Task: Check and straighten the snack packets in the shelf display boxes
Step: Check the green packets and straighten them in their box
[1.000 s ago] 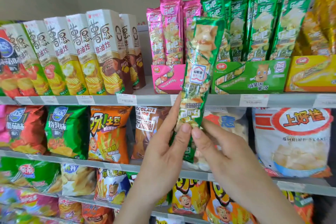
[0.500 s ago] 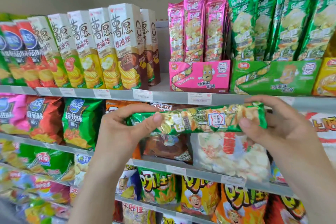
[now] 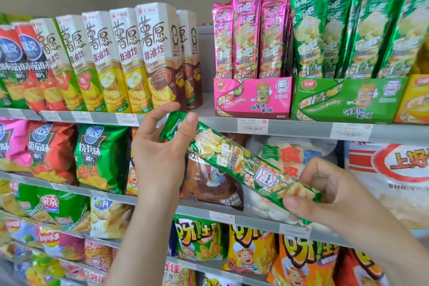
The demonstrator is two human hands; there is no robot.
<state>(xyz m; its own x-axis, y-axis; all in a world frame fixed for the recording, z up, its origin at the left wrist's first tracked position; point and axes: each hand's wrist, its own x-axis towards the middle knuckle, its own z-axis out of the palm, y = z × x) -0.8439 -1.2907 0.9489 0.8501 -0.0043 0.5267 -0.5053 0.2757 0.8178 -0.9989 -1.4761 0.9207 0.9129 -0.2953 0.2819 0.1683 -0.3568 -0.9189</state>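
Tilted now, the packet (image 3: 241, 165) no longer lies level as it did half a second ago. Its left end has risen and its right end has dropped, so it slants from upper left to lower right.

The left hand (image 3: 160, 153) grasps the upper end, with the thumb pressed across the front of the wrapper, the other fingers behind it and the forefinger lifted clear. The right hand (image 3: 336, 195) pinches the lower end between thumb and curled fingers.

Between them the packet hangs in the air in front of the bags (image 3: 102, 158) on the second shelf. Its upper end shows against the front edge of the top shelf (image 3: 301, 126), below and left of the pink box (image 3: 253, 97).

That box stands at the top shelf's front edge with pink packets (image 3: 246, 35) upright in it. The green box (image 3: 348, 100) sits just beside it on the right, filled with green packets (image 3: 371, 30) that lean a little. Tall cartons (image 3: 151, 58) stand in a row left of the pink box, a gap between them.
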